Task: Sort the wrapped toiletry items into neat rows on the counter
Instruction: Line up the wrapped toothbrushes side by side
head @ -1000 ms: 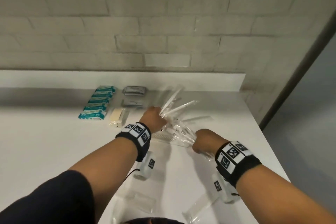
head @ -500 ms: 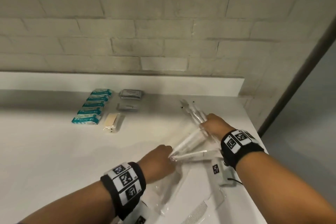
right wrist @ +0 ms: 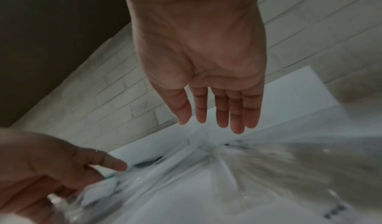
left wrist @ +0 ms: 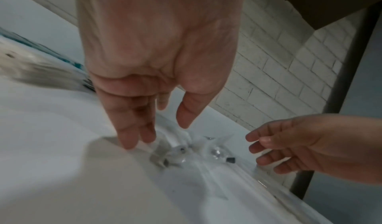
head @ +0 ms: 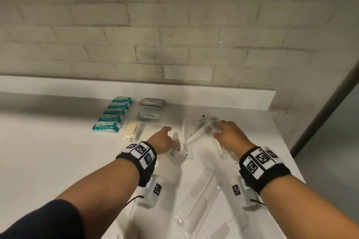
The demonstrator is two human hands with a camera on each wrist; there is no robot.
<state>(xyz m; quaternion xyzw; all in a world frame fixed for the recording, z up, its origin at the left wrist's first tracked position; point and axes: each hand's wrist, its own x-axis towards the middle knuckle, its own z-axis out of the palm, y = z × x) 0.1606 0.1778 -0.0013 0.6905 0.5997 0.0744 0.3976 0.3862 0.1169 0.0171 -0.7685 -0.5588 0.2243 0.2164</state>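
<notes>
Clear-wrapped toothbrushes (head: 194, 136) lie fanned on the white counter (head: 58, 151) between my hands. My left hand (head: 165, 137) hovers at their left end with straight fingers (left wrist: 128, 137) touching down beside the wrappers (left wrist: 181, 155); it holds nothing. My right hand (head: 223, 132) is over their far right end, palm down with its fingers (right wrist: 237, 121) spread and empty. A row of teal packets (head: 113, 116), grey sachets (head: 152, 103) and a cream packet (head: 132, 129) lie sorted at the back left.
More clear-wrapped long items (head: 200, 202) and a white comb (head: 219, 233) lie loose near the front edge, under my wrists. The counter's right edge (head: 289, 153) drops off just past my right hand. A brick wall (head: 174, 35) and low ledge close the back.
Both hands have let go of the bundle of wrapped toothbrushes, which now lies on the counter. My left hand has moved away from me to the bundle's left end.
</notes>
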